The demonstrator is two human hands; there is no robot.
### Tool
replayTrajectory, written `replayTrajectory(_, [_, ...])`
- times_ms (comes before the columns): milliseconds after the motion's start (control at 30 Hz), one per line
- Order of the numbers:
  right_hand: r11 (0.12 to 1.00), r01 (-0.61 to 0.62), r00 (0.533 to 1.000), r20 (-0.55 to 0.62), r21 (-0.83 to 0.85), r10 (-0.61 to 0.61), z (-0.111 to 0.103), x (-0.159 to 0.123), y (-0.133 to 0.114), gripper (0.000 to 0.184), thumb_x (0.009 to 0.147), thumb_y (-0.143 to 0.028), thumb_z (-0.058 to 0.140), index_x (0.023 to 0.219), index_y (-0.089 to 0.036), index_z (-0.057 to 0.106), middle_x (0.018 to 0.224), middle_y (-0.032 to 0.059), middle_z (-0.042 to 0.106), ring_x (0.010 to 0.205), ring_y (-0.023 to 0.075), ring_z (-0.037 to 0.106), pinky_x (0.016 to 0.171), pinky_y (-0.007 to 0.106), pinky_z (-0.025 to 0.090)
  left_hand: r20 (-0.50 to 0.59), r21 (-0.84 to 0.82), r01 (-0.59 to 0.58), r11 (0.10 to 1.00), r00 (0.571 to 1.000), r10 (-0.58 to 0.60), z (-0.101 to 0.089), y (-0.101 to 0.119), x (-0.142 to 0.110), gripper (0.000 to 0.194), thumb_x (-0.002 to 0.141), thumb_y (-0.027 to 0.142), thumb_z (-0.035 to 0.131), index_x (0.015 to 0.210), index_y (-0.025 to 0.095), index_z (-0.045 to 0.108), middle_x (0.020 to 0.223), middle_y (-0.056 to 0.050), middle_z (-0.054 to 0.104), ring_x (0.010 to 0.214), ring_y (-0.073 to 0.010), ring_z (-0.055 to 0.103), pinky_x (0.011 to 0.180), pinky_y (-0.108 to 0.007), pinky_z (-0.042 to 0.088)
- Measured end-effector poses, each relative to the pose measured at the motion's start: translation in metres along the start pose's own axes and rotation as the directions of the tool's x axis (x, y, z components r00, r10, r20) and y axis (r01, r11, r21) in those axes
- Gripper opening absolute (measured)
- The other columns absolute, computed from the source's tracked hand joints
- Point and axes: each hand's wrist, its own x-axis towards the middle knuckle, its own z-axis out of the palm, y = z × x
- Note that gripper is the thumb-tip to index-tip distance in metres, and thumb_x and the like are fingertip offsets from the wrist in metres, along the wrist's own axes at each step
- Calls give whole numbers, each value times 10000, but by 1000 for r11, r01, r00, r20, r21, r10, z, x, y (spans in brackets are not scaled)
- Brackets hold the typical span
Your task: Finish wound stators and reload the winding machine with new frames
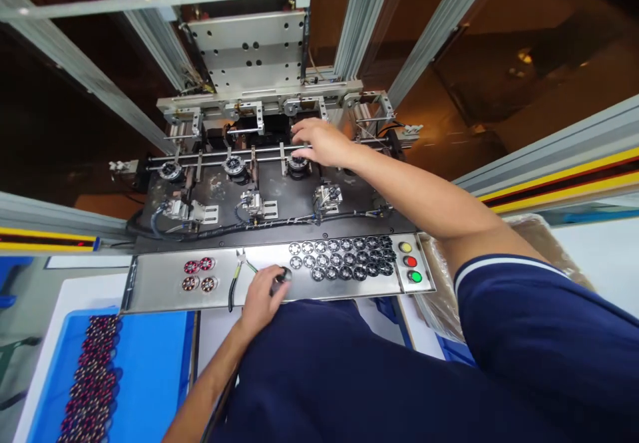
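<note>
My left hand [263, 295] is at the front edge of the metal shelf, its fingers closed around a small black round part [284, 275]. My right hand [322, 142] reaches into the machine over the third round fixture [298, 167], which carries a dark spoked disc. Its thumb is at that disc, while the fingers stretch apart above it near the metal rods. Whether they touch the disc is hard to see. Wire cutters [238, 273] with green and black handles lie left of my left hand. Rows of black spoked discs [345, 258] lie to its right.
Several copper-and-red wound discs [198, 274] lie on the shelf's left. More fill part of a blue tray [144, 363] at lower left. Yellow, red and green buttons [410, 261] sit at the shelf's right end. Clamps and cables [254, 225] cross the machine bed; yellow-edged bars [559, 187] flank it.
</note>
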Motion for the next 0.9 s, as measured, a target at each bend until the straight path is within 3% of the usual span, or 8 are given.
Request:
replayTrajectory(67, [984,133,988,-89,121,-122,-1,-21,-45,269,919,-345,707,1097,-144,689,1268,143,635,1206,267,580,1079,463,450,-68,-44,60,997,996,-63,-28,8,0,269,978,317,506,1196,180,583,1076,-104,702,977,-203,678,891,-357,545])
replayTrajectory(133, [881,363,932,-133,304,-338,7,-45,-96,323,922,-390,709,1145,-162,662,1211,112,660,1148,220,610,1026,410,507,-117,-119,70,990,990,-84,-55,18,0,298,992,337,487,1241,190,560,1138,-103,685,1036,-194,665,925,-344,531])
replayTrajectory(200, [794,480,877,-203,374,-435,20,-67,-142,351,969,-390,643,1187,-115,632,1152,142,662,1091,203,619,955,385,545,-164,-261,15,965,985,-59,-76,29,0,295,982,360,519,1226,203,569,1179,-101,670,1105,-201,646,970,-346,514])
replayTrajectory(333, [785,493,858,-360,375,-366,44,-91,-198,298,1004,-351,592,1190,-123,637,1000,100,658,916,165,622,810,335,564,-237,-530,-105,842,971,-28,-92,51,-1,259,921,361,650,1126,217,582,1128,-78,673,1082,-189,649,947,-315,519])
replayTrajectory(533, [804,485,780,-586,345,-219,54,-101,-219,219,953,-241,664,1127,-108,674,903,79,653,840,158,619,735,307,547,-222,-741,-68,669,964,-149,-85,64,-5,334,852,448,732,1038,217,579,998,-50,698,911,-169,699,779,-275,573])
replayTrajectory(633, [756,477,840,-486,448,-242,46,-101,-216,293,934,-310,697,1141,-102,685,1037,130,668,982,190,635,839,361,557,-283,-656,-58,753,943,-174,-87,61,-8,301,850,419,742,1020,204,617,953,-53,717,891,-177,721,769,-279,590])
replayTrajectory(767, [652,366,927,-194,665,-322,24,-92,-205,201,982,-256,614,1076,-130,739,1330,172,596,1251,217,575,1013,405,513,-342,-314,-212,925,935,98,-98,53,-12,249,862,255,737,1100,216,673,1096,-70,741,1088,-212,707,954,-349,583])
replayTrajectory(900, [589,166,922,87,791,-376,13,-79,-193,151,961,-162,624,956,-146,775,1439,129,552,1332,210,537,1115,363,431,-260,-74,-331,941,917,302,-106,51,-12,356,851,154,732,1188,245,666,1173,-49,731,1137,-195,690,979,-320,575])
